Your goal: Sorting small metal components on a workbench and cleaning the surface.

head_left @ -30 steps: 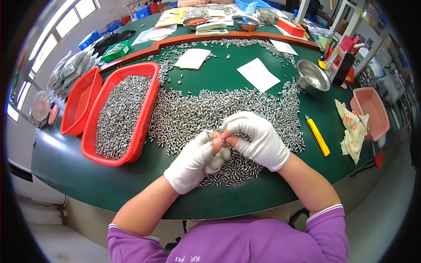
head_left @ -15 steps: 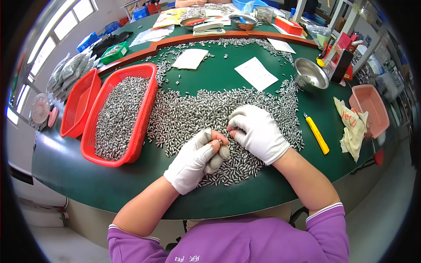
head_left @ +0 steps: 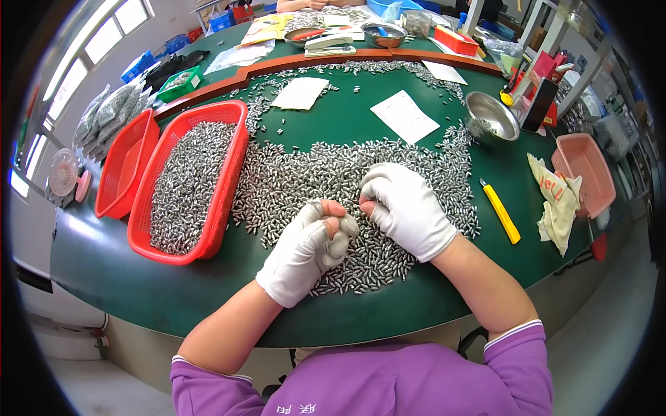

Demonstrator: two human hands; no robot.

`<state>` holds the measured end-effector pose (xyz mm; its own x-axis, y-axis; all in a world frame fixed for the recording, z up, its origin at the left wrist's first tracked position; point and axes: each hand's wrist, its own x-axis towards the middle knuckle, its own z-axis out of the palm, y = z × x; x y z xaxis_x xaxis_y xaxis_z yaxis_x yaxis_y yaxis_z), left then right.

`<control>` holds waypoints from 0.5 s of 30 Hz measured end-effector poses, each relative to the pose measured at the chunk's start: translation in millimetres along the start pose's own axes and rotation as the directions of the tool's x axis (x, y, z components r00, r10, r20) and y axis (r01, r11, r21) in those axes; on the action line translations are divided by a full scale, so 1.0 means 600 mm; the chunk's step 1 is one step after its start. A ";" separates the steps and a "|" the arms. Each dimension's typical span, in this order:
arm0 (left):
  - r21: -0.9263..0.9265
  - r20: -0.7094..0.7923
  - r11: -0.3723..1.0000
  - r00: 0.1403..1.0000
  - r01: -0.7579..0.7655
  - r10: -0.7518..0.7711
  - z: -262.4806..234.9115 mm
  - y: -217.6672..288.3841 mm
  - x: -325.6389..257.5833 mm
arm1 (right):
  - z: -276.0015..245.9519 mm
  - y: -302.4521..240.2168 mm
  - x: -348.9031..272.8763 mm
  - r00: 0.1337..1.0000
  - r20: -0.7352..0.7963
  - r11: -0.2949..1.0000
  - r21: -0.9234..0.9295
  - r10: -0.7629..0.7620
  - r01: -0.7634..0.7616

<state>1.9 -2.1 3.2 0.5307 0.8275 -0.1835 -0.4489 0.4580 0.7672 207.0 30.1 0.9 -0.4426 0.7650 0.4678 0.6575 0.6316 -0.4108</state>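
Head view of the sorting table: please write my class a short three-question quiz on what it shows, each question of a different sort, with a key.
1. True or false: the red basket nearest the left hand holds small metal parts.
2. What lies on the green table right of the right hand? A) a yellow utility knife B) scissors C) a hammer
3. Fill in: both hands wear white ____.

Key
1. True: it is filled with the same grey parts as the metal parts pile.
2. A: the yellow utility knife.
3. Gloves; the left glove leaves bare fingertips.
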 end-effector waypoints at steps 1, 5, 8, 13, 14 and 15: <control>-0.035 0.017 0.999 1.000 0.011 -0.011 -0.001 0.001 0.000 | -0.003 -0.004 0.001 0.999 -0.042 0.999 0.047 0.011 -0.009; -0.029 0.076 0.996 0.994 0.086 -0.083 -0.007 0.003 -0.001 | -0.005 -0.024 -0.001 0.990 -0.009 0.865 0.488 0.137 -0.116; 0.001 0.077 0.995 0.992 0.103 -0.103 -0.002 0.004 -0.002 | -0.003 -0.027 -0.004 0.997 -0.019 0.808 0.587 0.077 -0.051; 0.022 0.073 0.993 0.991 0.113 -0.115 0.001 0.005 -0.002 | -0.002 -0.023 -0.002 0.997 -0.062 0.835 0.550 0.050 -0.008; 0.064 0.071 0.990 0.989 0.125 -0.129 0.002 0.005 -0.002 | -0.001 -0.020 0.000 0.994 -0.101 0.849 0.522 -0.034 0.082; 0.064 0.071 0.990 0.989 0.125 -0.130 0.002 0.005 -0.001 | 0.000 -0.019 0.002 0.983 -0.136 0.853 0.492 -0.119 0.172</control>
<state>0.8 -1.8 6.1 0.6341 0.7359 -0.2373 -0.3320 0.5363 0.7760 198.9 23.8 5.9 -0.4307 0.6597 0.6158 0.1847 0.7323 -0.6554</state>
